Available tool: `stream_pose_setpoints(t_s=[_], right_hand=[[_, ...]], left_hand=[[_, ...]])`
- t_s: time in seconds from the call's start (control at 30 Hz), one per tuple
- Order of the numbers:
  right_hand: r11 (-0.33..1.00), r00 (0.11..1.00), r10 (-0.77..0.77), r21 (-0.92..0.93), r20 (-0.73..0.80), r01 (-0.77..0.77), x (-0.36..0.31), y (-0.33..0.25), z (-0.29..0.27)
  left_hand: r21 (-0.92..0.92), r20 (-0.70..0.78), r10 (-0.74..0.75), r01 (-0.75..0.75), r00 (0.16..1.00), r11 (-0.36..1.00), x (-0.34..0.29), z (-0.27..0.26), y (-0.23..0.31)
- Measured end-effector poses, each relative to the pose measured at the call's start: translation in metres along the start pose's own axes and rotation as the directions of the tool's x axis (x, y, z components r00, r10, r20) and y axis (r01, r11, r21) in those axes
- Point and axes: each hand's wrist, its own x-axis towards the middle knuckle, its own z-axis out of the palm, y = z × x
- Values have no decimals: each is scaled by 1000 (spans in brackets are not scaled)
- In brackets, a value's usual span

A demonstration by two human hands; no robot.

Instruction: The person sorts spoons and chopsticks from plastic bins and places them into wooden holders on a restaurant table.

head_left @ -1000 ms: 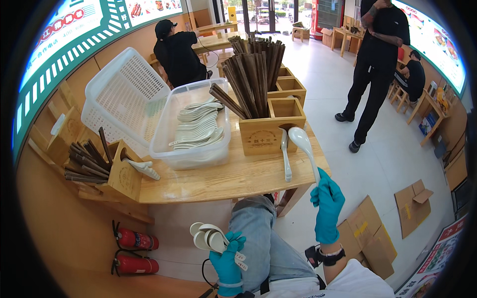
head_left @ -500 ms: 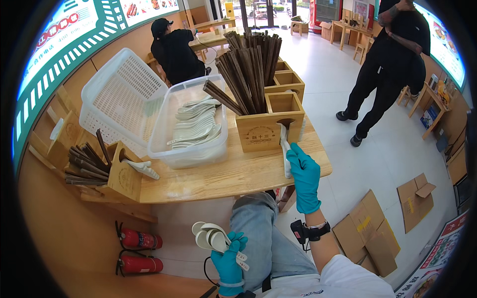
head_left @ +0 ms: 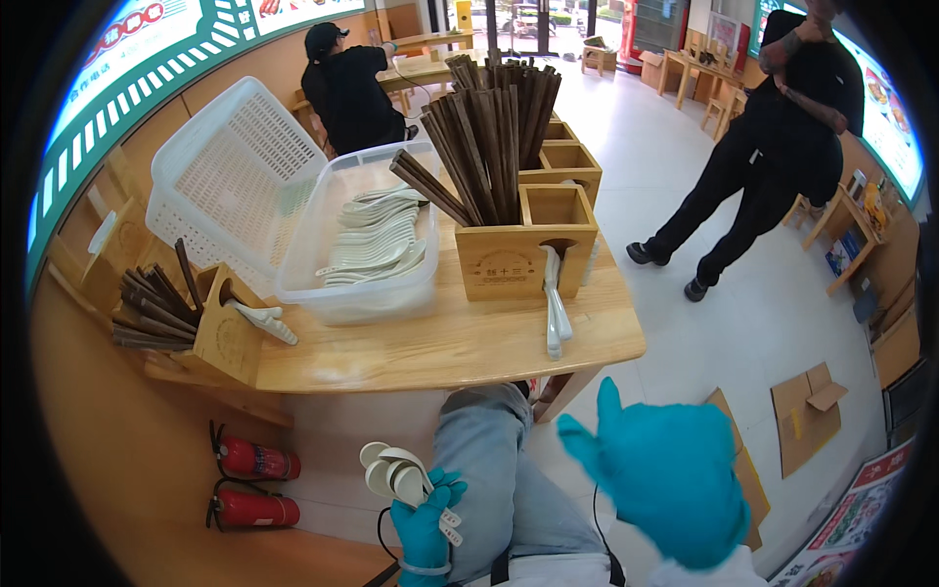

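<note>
Your left hand [head_left: 423, 523], in a teal glove, is low by your knee, its grip closed around the handles of a small bunch of white ceramic soup spoons [head_left: 391, 473] whose bowls fan out upward. Your right hand [head_left: 665, 470], also in a teal glove, hangs open and empty in the air below the tabletop's near edge, fingers spread, touching nothing.

On the light wooden tabletop [head_left: 440, 347] two more white spoons [head_left: 554, 303] lie against the front of a square wooden holder [head_left: 528, 245], handles pointing toward you. Behind that holder, dark brown chopsticks [head_left: 484, 147] stand in a thick bundle. To the left sits a clear plastic tub [head_left: 362, 249] filled with white spoons, with a white lattice basket [head_left: 230, 181] leaning beside it.
</note>
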Motion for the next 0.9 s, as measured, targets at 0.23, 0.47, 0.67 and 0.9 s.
stream_pose_setpoints(t_s=[0.23,0.47,0.67,0.9], right_hand=[[880,882,-467,66,-67,471,11,-60,-77],[828,823,-560,-41,-94,559,21,-95,-70],[795,790,-607,-86,-87,601,23,-114,-62],[821,802,-570,-152,-177,550,21,-103,-48]], left_hand=[[-26,-22,-42,41,999,999,7,-32,-40],[-76,39,-6,9,999,997,7,-49,-61],[-121,30,-2,5,1000,993,-2,-57,-65],[30,134,-80,77,988,997,9,-19,-6]])
